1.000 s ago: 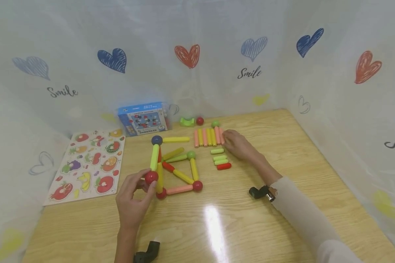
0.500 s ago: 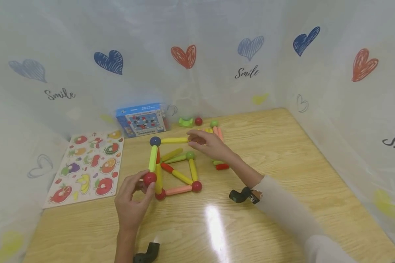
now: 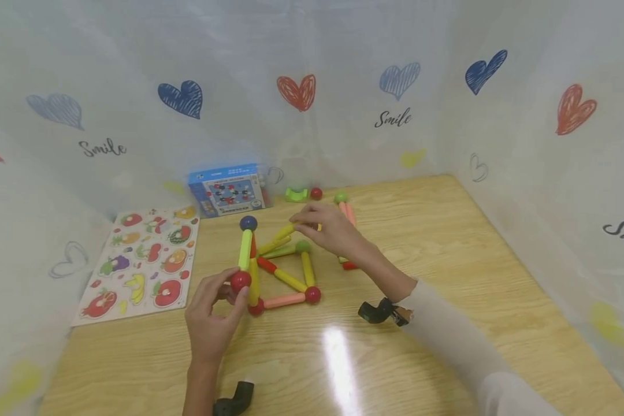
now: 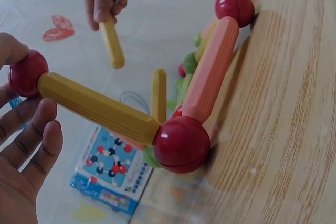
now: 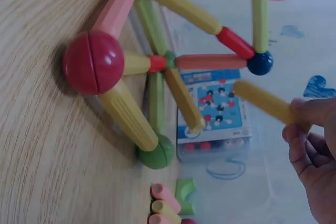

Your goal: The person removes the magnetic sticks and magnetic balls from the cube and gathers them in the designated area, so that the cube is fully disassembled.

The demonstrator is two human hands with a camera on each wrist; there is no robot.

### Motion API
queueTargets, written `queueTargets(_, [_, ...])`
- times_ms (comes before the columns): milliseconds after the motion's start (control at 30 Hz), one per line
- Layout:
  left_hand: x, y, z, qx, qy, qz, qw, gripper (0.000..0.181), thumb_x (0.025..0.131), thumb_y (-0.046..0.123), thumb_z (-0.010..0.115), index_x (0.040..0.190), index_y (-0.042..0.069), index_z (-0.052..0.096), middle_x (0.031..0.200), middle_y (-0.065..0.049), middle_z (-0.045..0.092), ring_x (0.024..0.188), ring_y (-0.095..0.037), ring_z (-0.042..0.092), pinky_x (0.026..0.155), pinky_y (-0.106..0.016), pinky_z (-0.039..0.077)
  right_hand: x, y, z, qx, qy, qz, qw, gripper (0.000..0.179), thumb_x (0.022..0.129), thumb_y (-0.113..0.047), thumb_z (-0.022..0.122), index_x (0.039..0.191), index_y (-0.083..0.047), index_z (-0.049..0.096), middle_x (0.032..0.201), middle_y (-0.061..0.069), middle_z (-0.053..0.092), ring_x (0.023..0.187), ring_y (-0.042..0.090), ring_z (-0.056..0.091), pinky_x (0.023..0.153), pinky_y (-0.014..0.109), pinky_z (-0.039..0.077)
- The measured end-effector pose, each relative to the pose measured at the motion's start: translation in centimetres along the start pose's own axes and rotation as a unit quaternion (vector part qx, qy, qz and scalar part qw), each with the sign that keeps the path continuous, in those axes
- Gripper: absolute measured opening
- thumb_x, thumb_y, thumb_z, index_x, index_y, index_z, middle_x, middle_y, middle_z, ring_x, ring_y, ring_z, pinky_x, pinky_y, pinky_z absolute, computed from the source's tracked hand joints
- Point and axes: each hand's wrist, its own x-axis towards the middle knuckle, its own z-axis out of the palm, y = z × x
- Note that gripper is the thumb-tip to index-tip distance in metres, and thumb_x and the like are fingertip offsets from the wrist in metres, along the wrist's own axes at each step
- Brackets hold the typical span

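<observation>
My left hand (image 3: pixel 210 323) holds a red ball (image 3: pixel 241 281) at a raised corner of a frame built from rods and balls. From that ball a light green rod (image 3: pixel 245 250) runs to a dark blue ball (image 3: pixel 248 223). My right hand (image 3: pixel 335 234) pinches one end of a yellow rod (image 5: pixel 265 100); its free end is apart from the blue ball in the right wrist view. Below, a pink rod (image 3: pixel 283 301) joins two more red balls, and a green ball (image 3: pixel 303 247) sits at a far corner. Another yellow rod (image 5: pixel 185 100) sticks out from the frame.
Pink rods (image 3: pixel 347 214) lie behind my right hand, which partly covers short rods. A green curved piece (image 3: pixel 296 195), a loose red ball (image 3: pixel 316 193) and a green ball (image 3: pixel 340 197) stand at the back. Left are a blue box (image 3: pixel 229 190) and a fruit board (image 3: pixel 140 263).
My right hand has moved left from the loose rods to the yellow rod beside the blue ball. That rod has come off the ball and now tilts. My left hand stays on the red ball.
</observation>
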Motion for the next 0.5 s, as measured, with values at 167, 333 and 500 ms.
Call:
queueTargets(167, [-0.1,-0.8,0.0,0.000,-0.009,0.005,0.9999,0.050,0.074,-0.010,0.080,0.122,0.003,0.069,0.105,-0.010,0.066,0.079,-0.012,0.059,0.073,-0.012,0.050,-1.4,1.8,-1.9,-0.003,0.084,0.045,0.9954,0.022,0.089,-0.007,0.076,0.111,-0.004,0.076,0.103,0.006,0.069,0.077,0.014,0.063,0.066,0.036,0.055])
queueTargets(333, [-0.1,-0.3,-0.2,0.000,-0.009,-0.002,1.0000,0.049,0.076,-0.009,0.080,0.122,0.003,0.068,0.105,-0.010,0.066,0.079,-0.012,0.059,0.073,-0.012,0.050,-3.2,5.3,-3.8,-0.032,0.142,0.112,0.9830,0.022,0.090,-0.001,0.072,0.113,0.000,0.073,0.107,0.012,0.066,0.082,0.022,0.067,0.072,0.039,0.059])
queueTargets(500, [-0.2,-0.4,-0.1,-0.002,-0.005,0.006,1.0000,0.051,0.075,-0.009,0.080,0.123,0.004,0.069,0.105,-0.009,0.066,0.079,-0.011,0.059,0.073,-0.012,0.050,-5.2,8.4,-4.8,-0.084,0.131,0.195,0.9684,0.026,0.093,0.003,0.064,0.118,0.005,0.069,0.106,0.018,0.063,0.088,0.029,0.067,0.079,0.039,0.059])
